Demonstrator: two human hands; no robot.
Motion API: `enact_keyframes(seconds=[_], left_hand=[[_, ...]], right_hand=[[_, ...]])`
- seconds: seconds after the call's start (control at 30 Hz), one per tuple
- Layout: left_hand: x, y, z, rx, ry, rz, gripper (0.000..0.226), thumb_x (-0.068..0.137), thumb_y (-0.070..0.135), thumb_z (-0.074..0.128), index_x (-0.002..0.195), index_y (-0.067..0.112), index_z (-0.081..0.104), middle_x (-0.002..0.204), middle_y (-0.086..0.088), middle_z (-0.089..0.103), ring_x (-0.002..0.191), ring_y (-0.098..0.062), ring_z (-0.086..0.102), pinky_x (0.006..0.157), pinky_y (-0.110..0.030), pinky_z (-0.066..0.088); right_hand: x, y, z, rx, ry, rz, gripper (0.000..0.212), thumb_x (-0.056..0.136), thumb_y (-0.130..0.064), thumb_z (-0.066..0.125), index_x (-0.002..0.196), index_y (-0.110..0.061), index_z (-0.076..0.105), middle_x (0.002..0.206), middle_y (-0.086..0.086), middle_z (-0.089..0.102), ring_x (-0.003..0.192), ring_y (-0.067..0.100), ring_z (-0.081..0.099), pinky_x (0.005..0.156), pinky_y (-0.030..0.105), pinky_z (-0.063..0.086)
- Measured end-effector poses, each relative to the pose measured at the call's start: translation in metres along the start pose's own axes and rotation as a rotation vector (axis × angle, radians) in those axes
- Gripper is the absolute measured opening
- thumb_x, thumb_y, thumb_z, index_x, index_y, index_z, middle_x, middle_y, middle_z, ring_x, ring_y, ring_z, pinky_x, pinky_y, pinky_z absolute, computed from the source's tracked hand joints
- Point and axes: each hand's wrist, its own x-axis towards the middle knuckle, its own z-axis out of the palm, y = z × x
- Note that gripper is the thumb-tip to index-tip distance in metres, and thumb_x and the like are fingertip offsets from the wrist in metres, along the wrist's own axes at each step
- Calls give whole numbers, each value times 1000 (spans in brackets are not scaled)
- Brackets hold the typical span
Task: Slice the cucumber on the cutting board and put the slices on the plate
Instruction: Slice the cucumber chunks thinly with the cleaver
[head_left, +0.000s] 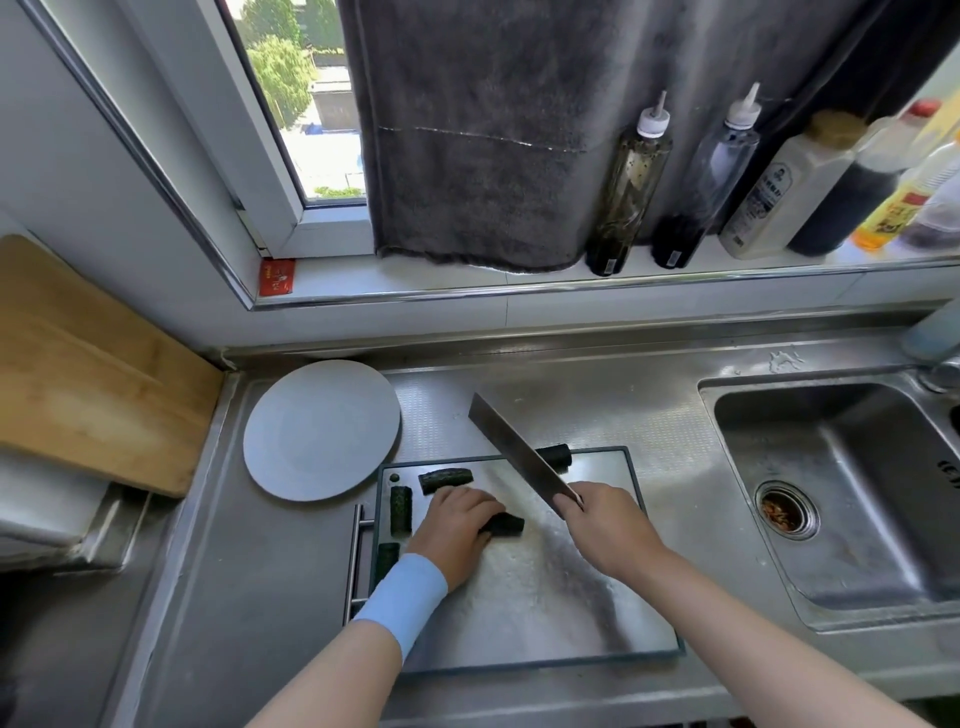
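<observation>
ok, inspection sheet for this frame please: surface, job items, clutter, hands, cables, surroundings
Surface: steel counter with the cutting board lying on it.
Job's things: several cucumber pieces on the board; plate at the board's far-left corner, no slices on it; knife raised and tilted over the board.
Clutter: wooden board leaning at far left; bottles and a grey towel at the sill.
Hands: left hand holds one cucumber piece down; right hand grips the knife.
Cables: nothing seen.
Surroundings: sink at right, window above.
</observation>
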Motion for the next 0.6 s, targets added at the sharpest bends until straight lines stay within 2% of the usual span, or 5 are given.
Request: enact_keyframes(seconds=[0.17, 0.23, 0.33, 0.5, 0.6], left_hand=[[-30, 1, 14, -50, 79, 18, 42, 71, 2, 78, 110, 17, 69, 110, 0, 64, 102, -15, 53, 94, -24, 37], [-37, 3, 18, -40, 129, 12, 41, 74, 0, 76, 111, 13, 68, 113, -4, 62, 106, -18, 54, 93, -26, 42], [-46, 13, 21, -41, 214, -38, 39, 76, -3, 70, 112, 12, 66, 114, -6, 59, 106, -22, 53, 92, -25, 41], [-55, 25, 30, -80, 257, -108, 24, 85, 12, 50, 107, 17, 57, 111, 3, 49, 102, -16, 49, 80, -21, 47], [-52, 20, 33, -71, 254, -99, 34, 75, -2, 67, 108, 8, 63, 111, -4, 53, 102, -21, 51, 76, -28, 52]], right_hand=[[-14, 7, 14, -70, -67, -27, 35, 102, -35, 45, 79, -12, 56, 68, 0, 61, 57, 18, 49, 53, 31, 34], [-19, 9, 18, -81, -88, -38, 34, 101, -35, 45, 75, -16, 56, 66, -1, 60, 55, 17, 48, 52, 31, 34], [-24, 13, 24, -122, -117, -60, 36, 101, -35, 45, 67, -25, 49, 62, -5, 55, 53, 15, 45, 51, 29, 33], [-27, 19, 27, -220, -135, -83, 34, 100, -33, 42, 68, -23, 48, 65, -5, 55, 58, 17, 46, 51, 30, 32], [-28, 21, 30, -265, -145, -97, 33, 101, -34, 43, 73, -20, 52, 66, -4, 56, 59, 18, 47, 51, 30, 32]])
